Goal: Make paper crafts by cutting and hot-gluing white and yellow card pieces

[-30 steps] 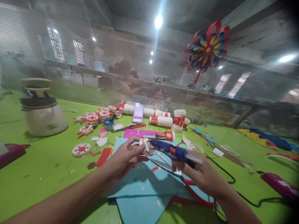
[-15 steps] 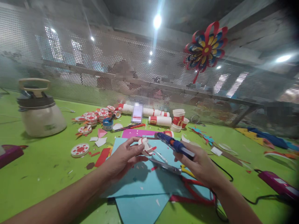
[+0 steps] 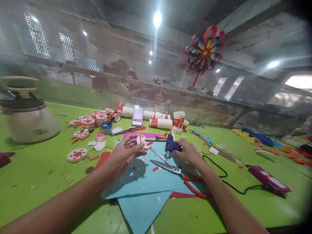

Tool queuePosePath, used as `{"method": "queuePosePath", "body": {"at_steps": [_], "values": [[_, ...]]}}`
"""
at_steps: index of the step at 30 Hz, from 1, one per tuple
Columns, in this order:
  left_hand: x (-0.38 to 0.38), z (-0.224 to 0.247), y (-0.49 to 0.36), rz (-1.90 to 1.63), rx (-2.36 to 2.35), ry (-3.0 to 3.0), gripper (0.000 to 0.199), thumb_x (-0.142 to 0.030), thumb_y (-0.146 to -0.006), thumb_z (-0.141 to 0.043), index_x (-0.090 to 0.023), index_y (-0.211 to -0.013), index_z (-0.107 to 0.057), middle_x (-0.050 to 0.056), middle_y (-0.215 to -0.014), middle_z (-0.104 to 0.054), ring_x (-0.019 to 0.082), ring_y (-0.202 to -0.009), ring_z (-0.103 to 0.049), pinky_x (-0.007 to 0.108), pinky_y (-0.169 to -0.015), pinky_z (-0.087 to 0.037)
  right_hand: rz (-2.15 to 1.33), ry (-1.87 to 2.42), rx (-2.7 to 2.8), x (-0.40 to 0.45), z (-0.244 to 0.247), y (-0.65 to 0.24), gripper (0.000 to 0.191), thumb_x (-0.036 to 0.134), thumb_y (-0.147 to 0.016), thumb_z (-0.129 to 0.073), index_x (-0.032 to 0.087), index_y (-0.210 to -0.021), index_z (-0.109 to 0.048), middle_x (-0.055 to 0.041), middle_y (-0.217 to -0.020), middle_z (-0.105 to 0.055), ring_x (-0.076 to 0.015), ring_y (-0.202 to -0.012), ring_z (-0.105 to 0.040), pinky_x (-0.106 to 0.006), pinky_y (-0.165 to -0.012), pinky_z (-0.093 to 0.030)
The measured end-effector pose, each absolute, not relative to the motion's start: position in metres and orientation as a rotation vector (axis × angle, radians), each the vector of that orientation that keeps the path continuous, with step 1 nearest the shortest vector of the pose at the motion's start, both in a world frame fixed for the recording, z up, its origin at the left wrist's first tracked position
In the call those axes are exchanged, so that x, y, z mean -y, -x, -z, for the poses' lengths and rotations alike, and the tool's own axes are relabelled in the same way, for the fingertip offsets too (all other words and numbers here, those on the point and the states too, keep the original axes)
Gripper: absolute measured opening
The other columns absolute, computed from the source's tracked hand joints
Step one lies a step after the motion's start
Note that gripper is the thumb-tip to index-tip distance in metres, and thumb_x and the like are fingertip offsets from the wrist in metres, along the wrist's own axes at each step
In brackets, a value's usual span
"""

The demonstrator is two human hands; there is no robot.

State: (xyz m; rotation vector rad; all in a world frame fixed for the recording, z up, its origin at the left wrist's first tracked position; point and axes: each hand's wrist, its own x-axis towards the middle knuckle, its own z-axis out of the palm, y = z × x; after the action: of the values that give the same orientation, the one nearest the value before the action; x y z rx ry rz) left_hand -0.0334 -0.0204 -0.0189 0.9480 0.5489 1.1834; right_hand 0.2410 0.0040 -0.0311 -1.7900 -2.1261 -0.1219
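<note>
Between the thumb and fingers of my left hand (image 3: 125, 152) is a small white paper piece with red strips (image 3: 142, 141). My right hand (image 3: 190, 152) holds a dark blue glue gun (image 3: 172, 145) by its handle, close to the sheets. The white piece and the gun are apart. Below them, red-handled scissors (image 3: 170, 168) lie with parted blades on light blue paper sheets (image 3: 136, 182). A clear stick (image 3: 159, 155) rests on the paper, next to small red scraps.
White discs with red patterns (image 3: 77, 155) are at the left, near a large kettle-like jug (image 3: 29, 120). Paper cups (image 3: 178, 121), white rolls (image 3: 161, 123) and a phone (image 3: 137, 115) stand behind. A purple device (image 3: 268, 178) with a black cord lies right.
The glue gun has tilted from slanting across to pointing down, and my right hand has turned with it. The whole view has shifted, so the table things appear farther left.
</note>
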Motion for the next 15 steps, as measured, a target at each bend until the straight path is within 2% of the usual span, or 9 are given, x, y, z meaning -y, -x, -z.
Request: {"method": "queuePosePath", "body": {"at_steps": [9,15], "values": [[0.020,0.019,0.034,-1.166,-0.538,-0.943,0.034,-0.021,-0.069,-0.075,-0.016,-0.096,-0.054,0.005,-0.088,-0.066,0.016,-0.077,-0.064,0.031,-0.074,-0.049,0.166,1.847,2.192,-0.011,0.044,-0.225,0.032,0.030,-0.078,-0.063,0.014,-0.106,-0.063,-0.0095,-0.101,-0.059,-0.0217,-0.089,-0.058,-0.028,-0.072,-0.041],[0.018,0.021,0.035,-1.159,-0.520,-0.956,0.033,-0.020,-0.068,-0.075,-0.017,-0.094,-0.055,0.005,-0.082,-0.066,0.017,-0.074,-0.064,0.033,-0.073,-0.049,0.133,1.792,2.286,-0.006,0.042,-0.226,0.039,0.030,-0.081,-0.063,0.015,-0.117,-0.057,-0.0113,-0.111,-0.058,-0.0225,-0.099,-0.055,-0.031,-0.081,-0.042]]}}
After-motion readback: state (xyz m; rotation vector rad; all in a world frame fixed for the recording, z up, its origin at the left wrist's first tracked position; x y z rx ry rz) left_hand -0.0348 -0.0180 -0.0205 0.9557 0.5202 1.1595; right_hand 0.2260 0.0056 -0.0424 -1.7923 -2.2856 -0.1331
